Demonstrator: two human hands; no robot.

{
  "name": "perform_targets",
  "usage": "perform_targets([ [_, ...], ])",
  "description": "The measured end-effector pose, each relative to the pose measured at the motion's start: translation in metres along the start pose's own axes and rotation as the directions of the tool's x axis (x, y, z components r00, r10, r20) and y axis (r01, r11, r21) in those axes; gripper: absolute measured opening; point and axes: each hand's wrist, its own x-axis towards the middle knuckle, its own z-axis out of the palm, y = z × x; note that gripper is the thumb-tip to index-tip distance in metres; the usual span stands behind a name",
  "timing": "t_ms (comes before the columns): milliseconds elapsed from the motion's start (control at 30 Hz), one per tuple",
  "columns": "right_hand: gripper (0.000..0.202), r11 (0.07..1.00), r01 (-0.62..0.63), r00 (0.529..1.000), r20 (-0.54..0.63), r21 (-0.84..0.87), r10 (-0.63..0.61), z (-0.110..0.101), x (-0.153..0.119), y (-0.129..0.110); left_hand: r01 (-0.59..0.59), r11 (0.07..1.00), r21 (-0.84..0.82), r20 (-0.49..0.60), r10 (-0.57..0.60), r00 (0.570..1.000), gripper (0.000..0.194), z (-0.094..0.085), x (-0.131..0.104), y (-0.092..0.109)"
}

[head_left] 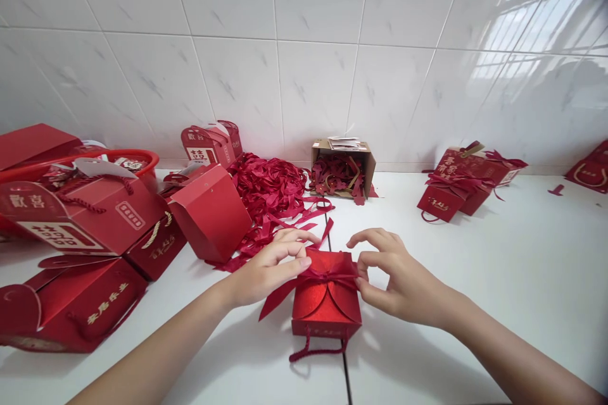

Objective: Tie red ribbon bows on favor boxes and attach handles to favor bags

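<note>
A small red gift box (327, 314) with curved top flaps stands on the white table, a dark red ribbon (324, 276) tied across its top in a bow. At the box's left side, my left hand (270, 269) pinches the ribbon between thumb and finger. On the opposite side my right hand (392, 275) has its thumb and a finger closed on the bow's right part, with the index finger lifted. A twisted cord handle (313, 352) hangs at the front of the box.
Larger red boxes (111, 218) and a red basket (151, 161) crowd the left. Loose ribbons (270, 190) are heaped behind. A cardboard box (371, 171) stands by the tiled wall; more red boxes (439, 202) sit at the right.
</note>
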Motion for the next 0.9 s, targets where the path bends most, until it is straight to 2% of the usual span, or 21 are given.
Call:
perform_targets([
  [67,0.015,1.0,0.012,1.0,0.001,-0.023,-0.012,0.0,-0.001,0.0,-0.023,0.98,0.195,-0.008,0.025,1.0,0.033,-0.001,-0.001,-0.001],
  [133,0.015,0.999,0.013,1.0,-0.002,-0.03,-0.013,0.0,-0.002,0.0,-0.04,0.957,0.286,-0.034,0.052,0.998,0.034,-0.002,-0.003,-0.004],
  [300,0.014,0.998,0.024,0.999,-0.045,-0.054,-0.027,0.001,-0.002,0.0,-0.087,0.992,0.088,-0.057,0.093,0.994,0.035,-0.001,-0.004,-0.015],
  [367,0.014,0.998,0.029,0.999,-0.035,-0.053,-0.031,0.001,-0.002,0.001,-0.09,0.99,0.105,-0.065,0.097,0.993,0.037,-0.002,-0.003,-0.017],
  [500,0.017,0.999,0.026,1.0,0.003,-0.03,-0.026,0.001,-0.005,0.0,-0.055,0.951,0.304,-0.109,0.092,0.99,0.036,-0.005,-0.003,-0.018],
  [633,0.02,1.0,0.003,1.0,0.02,-0.002,-0.002,-0.001,-0.007,-0.003,-0.038,0.849,0.527,-0.137,0.128,0.982,0.033,-0.009,-0.008,-0.016],
  [700,0.021,1.0,0.001,1.0,0.024,0.007,-0.001,-0.002,-0.007,-0.003,-0.046,0.812,0.582,-0.144,0.158,0.977,0.031,-0.011,-0.011,-0.017],
  [833,0.01,0.994,-0.02,0.999,0.028,0.109,0.017,0.002,-0.01,0.0,-0.047,0.86,0.508,-0.182,0.16,0.97,0.029,-0.008,-0.01,-0.027],
  [867,0.018,0.988,-0.014,0.999,0.047,0.153,0.007,0.005,-0.011,0.0,-0.05,0.878,0.477,-0.191,0.16,0.968,0.029,-0.006,-0.009,-0.03],
  [900,0.039,0.983,0.006,0.997,0.07,0.186,-0.019,0.01,-0.012,-0.001,-0.057,0.891,0.45,-0.196,0.161,0.967,0.029,-0.004,-0.007,-0.033],
])
